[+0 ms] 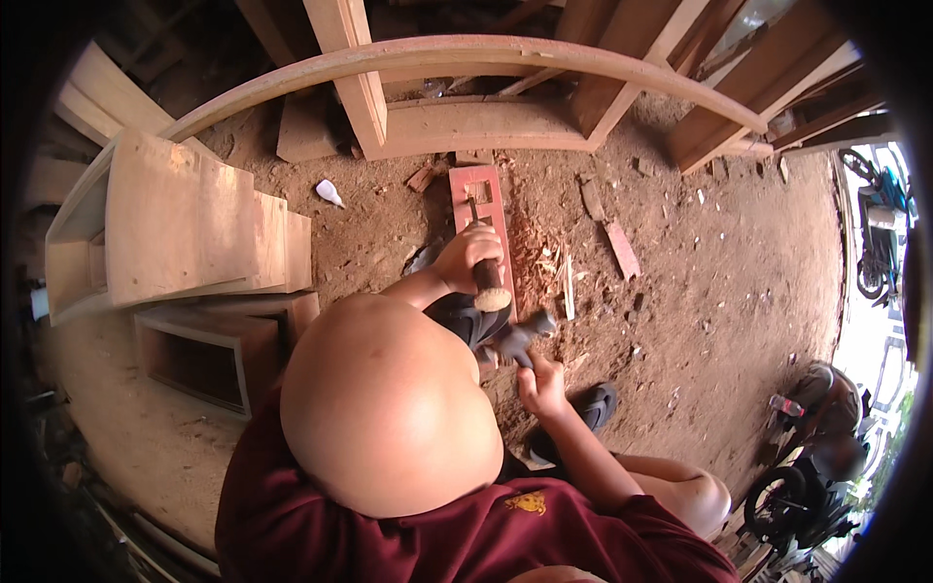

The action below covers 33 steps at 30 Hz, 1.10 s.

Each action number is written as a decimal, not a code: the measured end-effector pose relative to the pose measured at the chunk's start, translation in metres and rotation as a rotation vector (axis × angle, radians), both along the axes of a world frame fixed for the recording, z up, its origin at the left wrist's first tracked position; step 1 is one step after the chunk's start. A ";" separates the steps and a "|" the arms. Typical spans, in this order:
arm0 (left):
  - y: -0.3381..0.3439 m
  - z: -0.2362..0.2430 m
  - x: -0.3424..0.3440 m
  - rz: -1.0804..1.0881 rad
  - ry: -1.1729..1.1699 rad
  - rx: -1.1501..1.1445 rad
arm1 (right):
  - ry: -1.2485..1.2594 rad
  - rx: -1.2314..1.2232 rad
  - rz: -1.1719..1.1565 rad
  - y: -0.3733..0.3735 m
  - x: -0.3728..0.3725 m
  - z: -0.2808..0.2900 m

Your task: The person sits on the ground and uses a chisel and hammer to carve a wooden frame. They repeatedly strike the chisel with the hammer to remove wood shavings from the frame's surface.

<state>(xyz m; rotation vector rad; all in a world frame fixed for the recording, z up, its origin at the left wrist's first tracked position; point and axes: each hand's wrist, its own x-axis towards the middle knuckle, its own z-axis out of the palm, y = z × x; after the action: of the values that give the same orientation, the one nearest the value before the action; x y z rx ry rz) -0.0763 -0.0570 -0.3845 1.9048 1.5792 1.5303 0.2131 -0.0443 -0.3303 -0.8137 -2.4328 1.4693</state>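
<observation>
My left hand [471, 251] is closed round the thick wooden handle [490, 288] of a chisel [473, 209], whose tip rests at a rectangular cut-out in a reddish board [491, 182] lying lengthwise below me. Below and right of it, my right hand [540, 384] grips a dark hammer [517, 340], its head blurred, near the handle's end. My bare left leg [379, 398] fills the lower middle and hides part of the board. A dark sandal [593, 408] is beside my right arm. Pale wood shavings [552, 264] lie along the board's right side.
Wooden frames [476, 126] and a curved rail [515, 49] stand ahead. Wooden cabinet pieces [180, 223] and a dark-fronted box [228, 355] are at left. Offcuts [620, 251] and a white bottle [328, 191] lie on dirt. Motorbikes [880, 223] and what looks like a crouched person [826, 408] are at right.
</observation>
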 end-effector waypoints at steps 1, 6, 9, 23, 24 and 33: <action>0.003 0.002 0.001 0.007 0.001 0.001 | 0.314 0.042 0.034 0.003 0.000 -0.019; -0.008 0.004 0.001 -0.040 0.030 0.006 | -0.145 0.030 -0.022 0.007 -0.008 -0.010; -0.001 0.010 0.001 0.024 0.017 0.006 | 0.425 0.006 0.115 0.008 -0.001 -0.014; -0.008 0.002 -0.002 -0.022 0.090 -0.052 | -0.006 0.140 0.082 0.001 0.003 -0.020; -0.006 0.004 -0.002 -0.016 0.076 -0.069 | 0.391 0.183 0.128 0.005 -0.006 -0.024; -0.008 0.005 -0.004 0.020 0.051 -0.123 | -0.108 0.121 0.027 0.005 -0.013 -0.017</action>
<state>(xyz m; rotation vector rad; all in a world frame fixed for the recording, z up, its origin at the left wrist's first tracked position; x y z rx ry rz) -0.0800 -0.0646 -0.3793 1.8806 1.6778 1.3686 0.2001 -0.0393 -0.3471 -0.8582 -2.5918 1.3032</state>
